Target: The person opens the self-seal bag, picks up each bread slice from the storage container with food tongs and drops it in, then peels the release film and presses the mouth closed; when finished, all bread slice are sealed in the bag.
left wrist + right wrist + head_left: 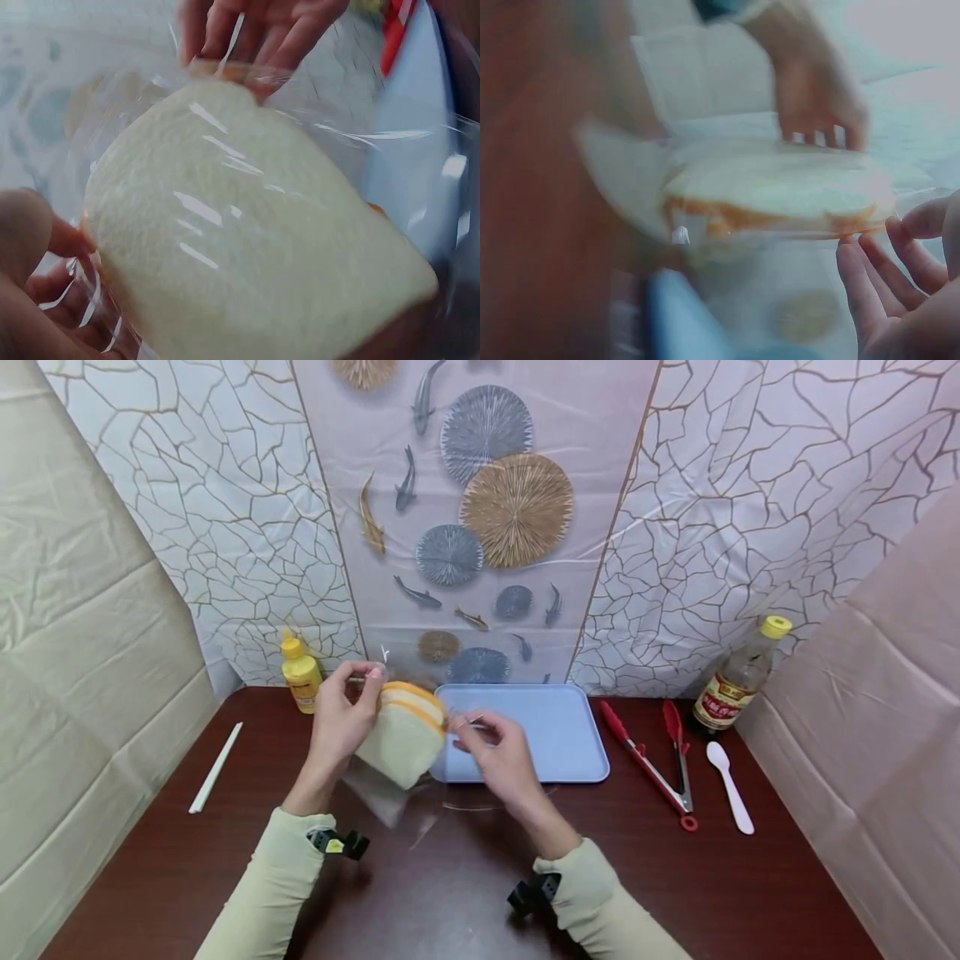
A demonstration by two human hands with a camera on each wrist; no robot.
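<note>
Slices of white bread (405, 747) with orange-brown crusts sit inside a clear plastic bag (381, 797), lifted above the table. At its left side my left hand (339, 714) pinches the plastic between thumb and fingers. My right hand (506, 764) pinches the bag on the opposite side, by the crust edge. The left wrist view shows the broad face of the bread (247, 217) under shiny film. In the right wrist view the bread (772, 184) is blurred and seen edge-on, the fingertips at its near end. A thin white strip (385, 653) stands up by the left fingertips.
Behind the hands lies a light blue tray (558, 735). A yellow squeeze bottle (302, 675) and white chopsticks (216, 768) are to the left. On the right are red-handled tongs (651, 766), a white spoon (730, 789) and a yellow-capped glass bottle (731, 685). Patterned cloth (480, 610) walls the back.
</note>
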